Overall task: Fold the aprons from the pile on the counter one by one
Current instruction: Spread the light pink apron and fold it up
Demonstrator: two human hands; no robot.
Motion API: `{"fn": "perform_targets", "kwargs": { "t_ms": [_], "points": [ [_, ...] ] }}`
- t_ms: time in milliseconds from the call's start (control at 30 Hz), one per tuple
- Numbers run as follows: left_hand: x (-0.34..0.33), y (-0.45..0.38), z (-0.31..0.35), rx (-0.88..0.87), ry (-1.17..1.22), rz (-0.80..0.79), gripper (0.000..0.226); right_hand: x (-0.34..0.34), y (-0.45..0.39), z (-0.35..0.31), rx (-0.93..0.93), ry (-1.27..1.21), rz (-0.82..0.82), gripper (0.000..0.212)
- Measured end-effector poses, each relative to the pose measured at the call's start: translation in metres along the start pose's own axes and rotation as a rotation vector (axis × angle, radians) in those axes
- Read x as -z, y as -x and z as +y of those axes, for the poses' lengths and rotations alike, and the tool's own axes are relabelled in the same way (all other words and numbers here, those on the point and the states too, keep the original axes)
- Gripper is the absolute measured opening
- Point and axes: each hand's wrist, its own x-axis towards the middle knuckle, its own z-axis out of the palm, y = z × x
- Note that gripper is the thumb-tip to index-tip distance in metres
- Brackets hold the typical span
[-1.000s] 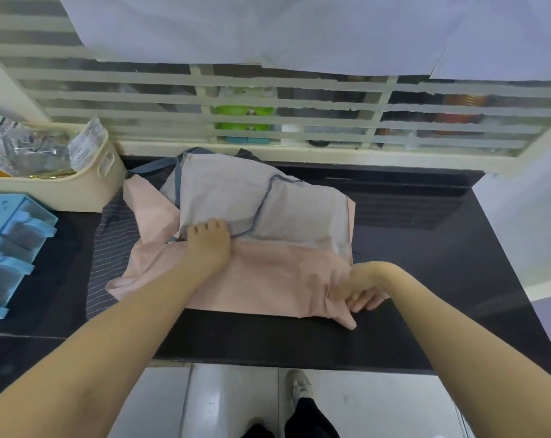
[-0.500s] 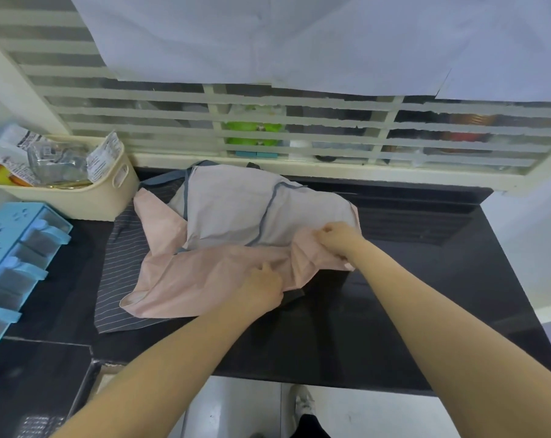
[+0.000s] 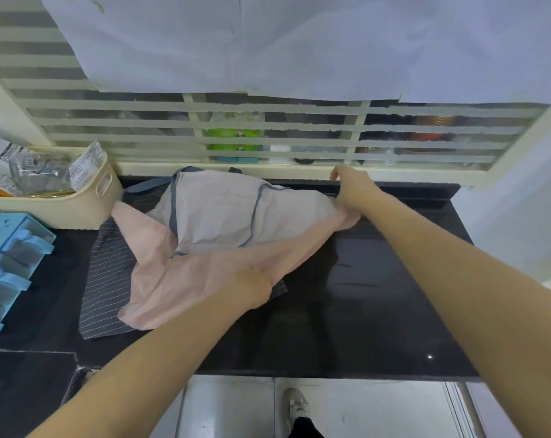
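The right hand (image 3: 351, 192) pinches the far right corner of the pink apron (image 3: 204, 279) near the back of the counter (image 3: 378, 311), its fingers closed on the cloth; the left hand (image 3: 256, 287) grips the same apron's near edge at the middle of the counter, fingers curled into the fabric. Between the two hands the pink cloth runs as a taut diagonal band.

The biggest hazard, I judge, is the pile itself: the pink apron lies under a grey apron (image 3: 223, 213) with blue piping, and over a dark striped apron (image 3: 106, 279) that is flat on the black counter. Pulling the pink one free could drag the grey one along with it, or skew the striped one towards the counter's front edge.

Next in size is the cream basket (image 3: 78, 210) of packets, standing at the back left and just touching the pile's left end (a hard tug leftward could nudge it). The blue organiser (image 3: 11, 257) sits well apart at the far left and looks safe.

Smallest: the grey apron's blue strap (image 3: 147, 186) trails at the back left and could snag in the pink folds, and a thin pinch at the right corner may slip under tension.
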Motion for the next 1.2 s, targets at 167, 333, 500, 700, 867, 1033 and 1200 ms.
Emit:
{"fn": "perform_targets", "kwargs": {
  "t_ms": [167, 333, 500, 700, 867, 1033, 1200],
  "points": [
    [0.013, 0.009, 0.065, -0.293, -0.268, -0.297, 0.046, 0.032, 0.027, 0.036, -0.021, 0.632, -0.234, 0.017],
    [0.008, 0.0, 0.05, -0.399, -0.176, -0.089, 0.054, -0.011, 0.04, 0.086, -0.141, 0.81, -0.392, 0.025],
    [0.039, -0.02, -0.008, -0.194, -0.115, 0.339, 0.039, -0.086, 0.014, 0.073, 0.232, 0.596, -0.405, 0.057],
    [0.086, -0.059, -0.046, -0.034, -0.133, 0.587, 0.051, -0.119, -0.009, 0.052, 0.282, 0.623, -0.618, 0.073],
    [0.101, -0.074, -0.037, -0.088, -0.106, 0.307, 0.037, -0.084, -0.051, 0.034, 0.041, 0.607, -0.875, 0.057],
    [0.072, -0.051, -0.018, -0.44, -0.403, 0.252, 0.035, -0.05, -0.102, 0.021, 0.294, 0.334, -0.359, 0.036],
    [0.059, -0.045, -0.033, -0.576, -0.496, 0.443, 0.058, -0.091, -0.103, 0.004, 0.28, 0.203, -0.727, 0.045]
  ]
}}
